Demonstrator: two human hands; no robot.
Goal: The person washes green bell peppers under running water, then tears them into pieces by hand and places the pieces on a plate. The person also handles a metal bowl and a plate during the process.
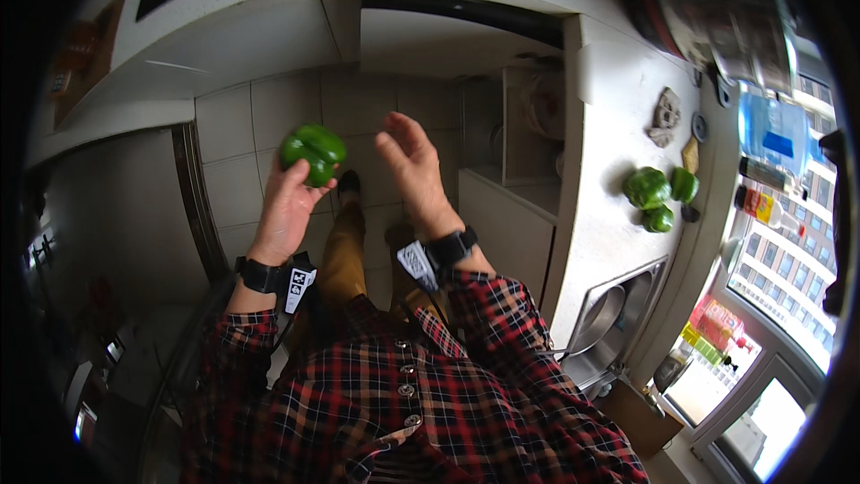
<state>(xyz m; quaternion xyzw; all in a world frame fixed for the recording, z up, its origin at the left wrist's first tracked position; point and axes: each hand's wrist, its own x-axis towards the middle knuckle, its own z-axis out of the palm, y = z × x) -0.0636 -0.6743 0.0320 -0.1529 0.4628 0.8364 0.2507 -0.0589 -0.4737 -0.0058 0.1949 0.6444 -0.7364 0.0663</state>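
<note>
My left hand (290,205) grips a glossy green bell pepper (312,153) from below, with the thumb on its near side. The pepper is held up in the air above the tiled floor. To the right of it, my right hand (415,165) is raised and holds nothing, its thumb and fingers apart. A gap separates that hand from the pepper. On the white countertop (598,215) at my right, several more green bell peppers (647,187) sit in a group.
A metal sink (638,312) holds a steel pan (598,319) at the right. Farther along the counter lie a crumpled cloth-like item (665,114) and a large glass jar (732,20). A blue water jug (772,131) and bottles stand by the window. Open cabinet shelves (524,198) are below.
</note>
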